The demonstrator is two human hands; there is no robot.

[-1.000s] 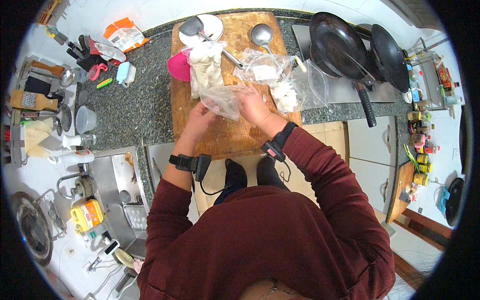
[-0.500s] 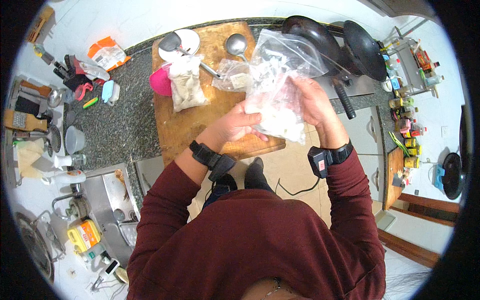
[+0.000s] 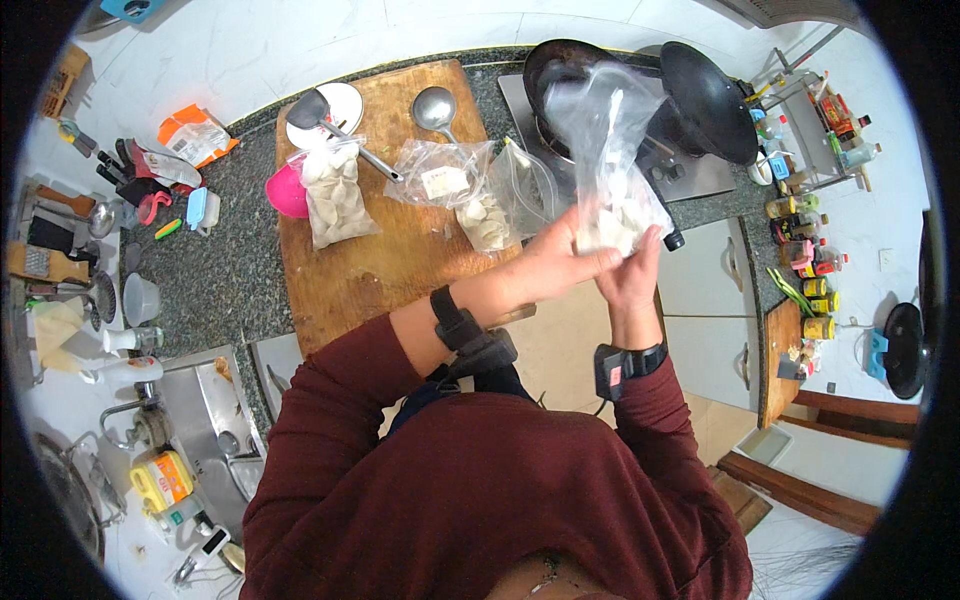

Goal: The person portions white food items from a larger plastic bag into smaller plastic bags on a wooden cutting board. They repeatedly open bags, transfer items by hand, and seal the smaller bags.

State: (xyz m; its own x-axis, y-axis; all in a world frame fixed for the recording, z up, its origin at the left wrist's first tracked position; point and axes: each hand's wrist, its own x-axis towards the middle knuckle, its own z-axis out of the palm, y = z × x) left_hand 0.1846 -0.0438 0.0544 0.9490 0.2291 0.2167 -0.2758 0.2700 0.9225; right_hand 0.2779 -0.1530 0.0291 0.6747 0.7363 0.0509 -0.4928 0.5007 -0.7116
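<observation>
Both my hands hold a clear plastic bag (image 3: 618, 222) with pale lumps in its lower part; its loose upper part stands up over the stove. My left hand (image 3: 560, 258) grips its near left side, and my right hand (image 3: 632, 280) supports it from below and the right. To the left, a zip bag (image 3: 484, 224) with similar pale pieces lies at the right edge of the wooden board (image 3: 400, 275). Beside it is a crumpled clear bag (image 3: 438, 180) with a white label. A fuller bag of pale lumps (image 3: 338, 200) sits farther left on the board.
A spatula (image 3: 345, 137) rests across a white plate (image 3: 343, 103), near a pink bowl (image 3: 286, 190). A metal ladle (image 3: 434, 108) lies at the board's back. Two dark woks (image 3: 708, 105) stand on the stove (image 3: 700, 178). The sink (image 3: 205, 405) is at left.
Both hands and the bag have moved right, away from the board toward the stove's front. The zip bag at the board's right edge now shows where the hands were. The view has shifted slightly.
</observation>
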